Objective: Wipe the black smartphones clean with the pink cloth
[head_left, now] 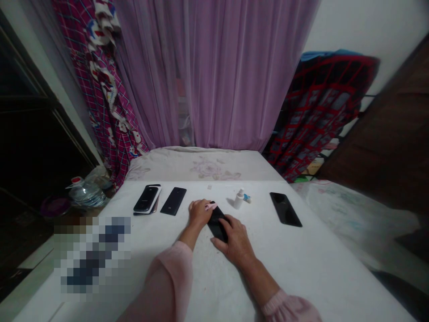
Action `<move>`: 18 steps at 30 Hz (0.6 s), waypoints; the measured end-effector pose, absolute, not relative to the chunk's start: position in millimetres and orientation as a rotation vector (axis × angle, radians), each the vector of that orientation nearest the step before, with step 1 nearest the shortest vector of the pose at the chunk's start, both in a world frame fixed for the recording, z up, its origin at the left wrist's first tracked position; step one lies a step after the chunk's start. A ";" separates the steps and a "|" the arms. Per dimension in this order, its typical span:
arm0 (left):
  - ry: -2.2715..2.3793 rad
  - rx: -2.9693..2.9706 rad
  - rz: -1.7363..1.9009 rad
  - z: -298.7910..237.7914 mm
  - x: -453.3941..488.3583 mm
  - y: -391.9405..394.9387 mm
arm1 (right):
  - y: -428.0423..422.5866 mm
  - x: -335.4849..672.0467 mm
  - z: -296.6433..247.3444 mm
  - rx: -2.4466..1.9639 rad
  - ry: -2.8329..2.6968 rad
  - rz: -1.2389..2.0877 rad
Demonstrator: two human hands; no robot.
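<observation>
A black smartphone (pixel 216 226) lies on the white-covered table in front of me. My left hand (pixel 199 213) is closed on a small pink cloth (pixel 211 205), pressed against the phone's far end. From the right, my right hand (pixel 238 239) grips the phone, with its thumb at the near edge and fingers over the side and screen. A white spray bottle (pixel 239 199) stands upright just beyond my right hand. Beside it lies a small blue and white packet (pixel 247 198).
Left of my hands lie a dark phone (pixel 173 201) and a small stack of phones (pixel 147 199). Another black phone (pixel 286 209) lies to the right. A blurred-out patch (pixel 95 255) covers the table's left side. Purple curtains (pixel 231 76) hang behind the table.
</observation>
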State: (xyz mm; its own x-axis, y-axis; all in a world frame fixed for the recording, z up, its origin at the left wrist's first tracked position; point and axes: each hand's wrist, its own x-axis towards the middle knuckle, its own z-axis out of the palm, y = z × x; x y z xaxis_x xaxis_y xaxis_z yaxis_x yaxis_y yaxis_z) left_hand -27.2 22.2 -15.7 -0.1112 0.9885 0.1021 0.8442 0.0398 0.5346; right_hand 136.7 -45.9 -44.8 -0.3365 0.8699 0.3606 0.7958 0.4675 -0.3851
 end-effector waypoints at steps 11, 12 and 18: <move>1.980 1.966 0.722 -21.8 -29.6 10.2 | -47.0 137.4 -46.8 -1.323 -2.181 0.116; 1.997 1.960 0.713 -21.5 -29.4 11.2 | -47.4 137.4 -46.9 -1.318 -2.181 0.115; 2.108 1.863 0.614 -15.2 -28.2 21.7 | -49.6 135.6 -47.0 -1.310 -2.183 0.111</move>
